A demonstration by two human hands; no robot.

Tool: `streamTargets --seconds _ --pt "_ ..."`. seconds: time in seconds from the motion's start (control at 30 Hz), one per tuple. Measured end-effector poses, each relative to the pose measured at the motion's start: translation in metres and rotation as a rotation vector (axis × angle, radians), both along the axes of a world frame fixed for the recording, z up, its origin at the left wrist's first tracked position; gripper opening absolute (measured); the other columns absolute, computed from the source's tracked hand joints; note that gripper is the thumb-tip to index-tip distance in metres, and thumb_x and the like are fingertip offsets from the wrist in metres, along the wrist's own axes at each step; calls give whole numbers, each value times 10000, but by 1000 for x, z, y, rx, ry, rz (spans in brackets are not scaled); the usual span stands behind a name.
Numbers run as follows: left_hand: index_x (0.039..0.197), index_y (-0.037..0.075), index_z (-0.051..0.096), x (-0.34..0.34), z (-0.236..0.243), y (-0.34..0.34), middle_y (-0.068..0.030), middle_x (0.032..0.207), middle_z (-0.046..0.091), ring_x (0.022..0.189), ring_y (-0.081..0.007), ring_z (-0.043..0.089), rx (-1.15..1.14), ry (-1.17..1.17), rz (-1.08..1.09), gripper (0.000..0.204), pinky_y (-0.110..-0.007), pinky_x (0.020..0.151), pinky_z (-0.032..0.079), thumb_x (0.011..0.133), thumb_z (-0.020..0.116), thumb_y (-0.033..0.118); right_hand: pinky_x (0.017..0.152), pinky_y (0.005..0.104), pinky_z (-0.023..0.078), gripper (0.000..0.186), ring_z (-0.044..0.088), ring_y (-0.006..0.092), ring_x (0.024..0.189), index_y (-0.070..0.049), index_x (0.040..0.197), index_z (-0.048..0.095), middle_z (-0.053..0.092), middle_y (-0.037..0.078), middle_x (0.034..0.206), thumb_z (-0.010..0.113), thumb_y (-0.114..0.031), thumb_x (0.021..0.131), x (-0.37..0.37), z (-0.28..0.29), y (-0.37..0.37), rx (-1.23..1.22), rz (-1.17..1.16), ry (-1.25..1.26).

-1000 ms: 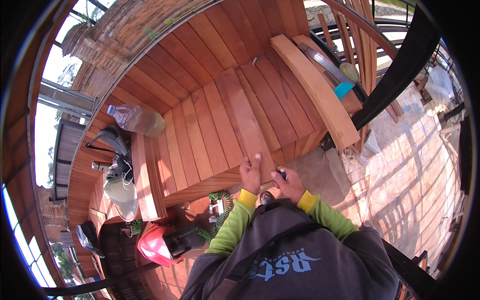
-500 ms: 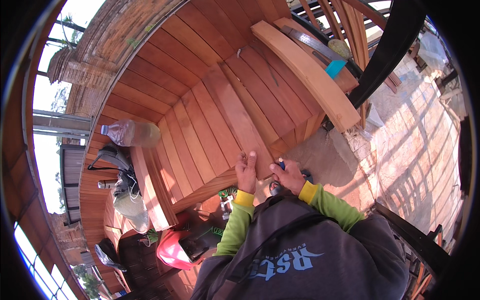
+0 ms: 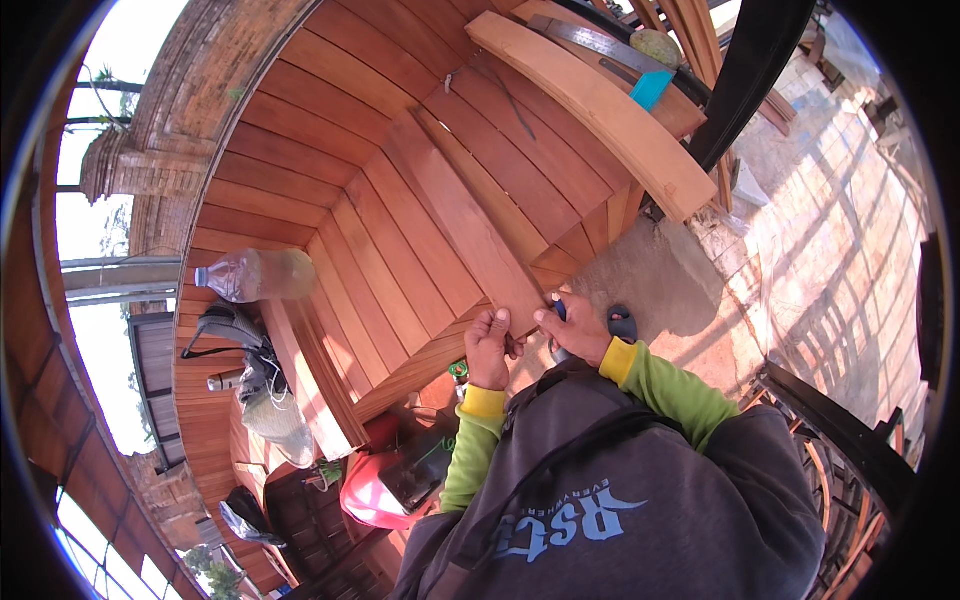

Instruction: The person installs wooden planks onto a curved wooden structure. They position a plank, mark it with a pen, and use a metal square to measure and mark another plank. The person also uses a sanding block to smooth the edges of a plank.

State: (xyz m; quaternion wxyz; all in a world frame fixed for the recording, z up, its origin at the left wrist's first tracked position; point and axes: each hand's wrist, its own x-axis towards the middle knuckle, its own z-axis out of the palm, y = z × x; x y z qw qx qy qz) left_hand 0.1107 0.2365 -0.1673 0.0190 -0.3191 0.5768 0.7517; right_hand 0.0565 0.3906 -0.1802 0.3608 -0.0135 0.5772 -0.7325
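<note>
A long reddish-brown wooden plank [image 3: 455, 205] lies over the slatted wooden bench seat [image 3: 365, 250], its near end sticking out toward me. My left hand [image 3: 488, 348] is closed at the left corner of that end, thumb up and fingers curled at the edge. At the right edge of the same end, my right hand [image 3: 580, 332] is closed around a thin dark-blue pencil [image 3: 559, 306]. Its thumb rests against the plank. The pencil's lower part is hidden in the hand.
A thick curved board [image 3: 600, 120] lies at the far right beside a handsaw [image 3: 585, 42] with a turquoise handle [image 3: 651, 90]. Left stand a large plastic bottle [image 3: 255, 275] and a cap [image 3: 275, 425]. A red container [image 3: 375, 495] is below; a black metal frame [image 3: 760, 75] rises at right.
The view has shifted a little. My left hand's fingers now curl more at the plank's corner, and the thumb has moved toward its edge. My right hand keeps the pencil beside the plank.
</note>
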Motion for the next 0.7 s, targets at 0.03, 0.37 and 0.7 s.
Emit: streamTargets --seconds 0.03,0.37,0.7 --pt "877 20 551 0 -1 0 -86 617 592 427 -117 502 -8 1 4 234 -213 411 395 925 560 249 543 265 421 165 487 88 582 15 993 542 547 24 685 552 -115 892 3 -5 2 -13 -2 19" --pt "890 -1 552 0 3 -5 -98 610 598 428 -123 541 -92 -30 -81 245 -209 371 389 903 603 238 534 261 475 184 551 94 601 17 887 553 580 64 675 659 -126 839 19 -42 8 290 -110 457" --pt "797 0 539 -6 -11 -15 -34 552 514 418 -91 475 -685 -59 -343 281 -252 385 369 929 562 247 610 348 486 422 603 244 637 0 870 555 600 135 695 786 -311 702 23 -65 4 356 -226 312"
